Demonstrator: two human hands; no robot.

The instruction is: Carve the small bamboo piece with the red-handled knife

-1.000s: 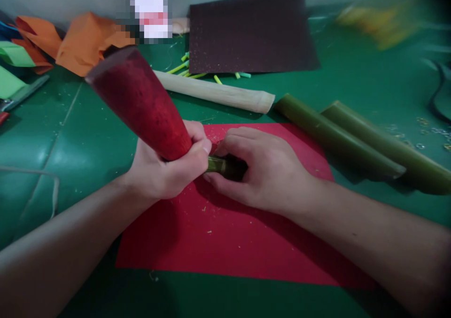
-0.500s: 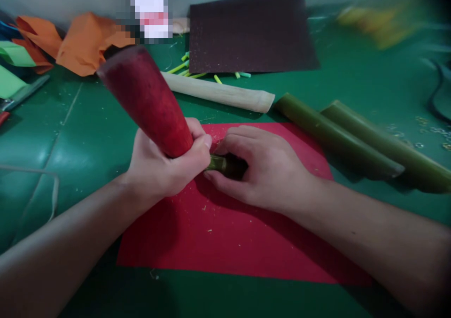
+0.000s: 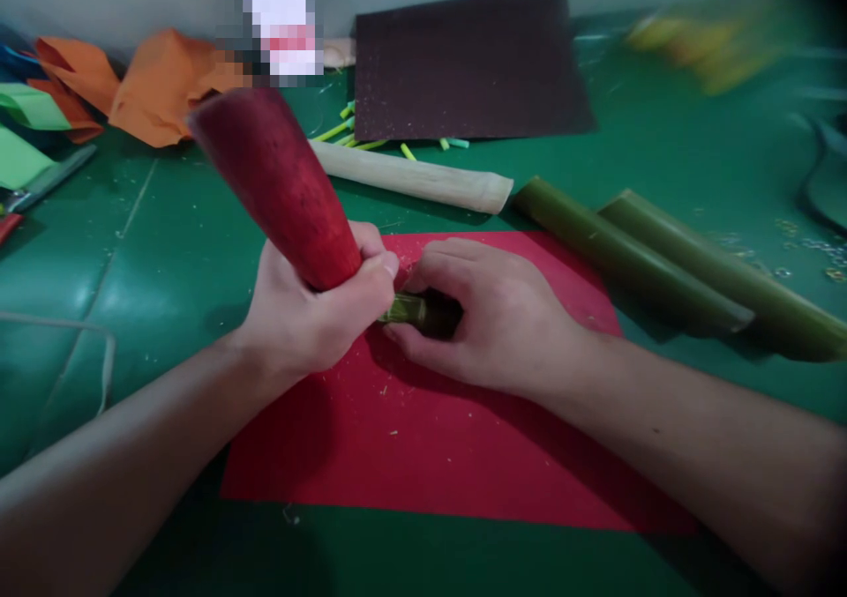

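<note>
My left hand (image 3: 318, 315) is wrapped round the lower end of a thick red cylinder (image 3: 284, 196), which tilts up toward the upper left. Just right of it, my right hand (image 3: 496, 315) curls round a short green bamboo piece (image 3: 410, 308), gripping it between thumb and fingers. The two hands are very close together above a red sheet (image 3: 423, 456) strewn with small shavings. The lower end of the cylinder is hidden in my left hand, and my right palm hides part of the bamboo.
Two green bamboo lengths (image 3: 635, 253) lie at the right, a pale stick (image 3: 423, 178) behind my hands. Further back are a dark sheet (image 3: 469, 68), orange paper (image 3: 155, 85) and a blurred yellow thing (image 3: 708, 50). Scissors (image 3: 49, 182) lie at the left, small rings (image 3: 781, 249) at the right.
The upper end of the red cylinder has shifted slightly right. Both hands keep their grip in nearly the same place, and the whole view has moved a little.
</note>
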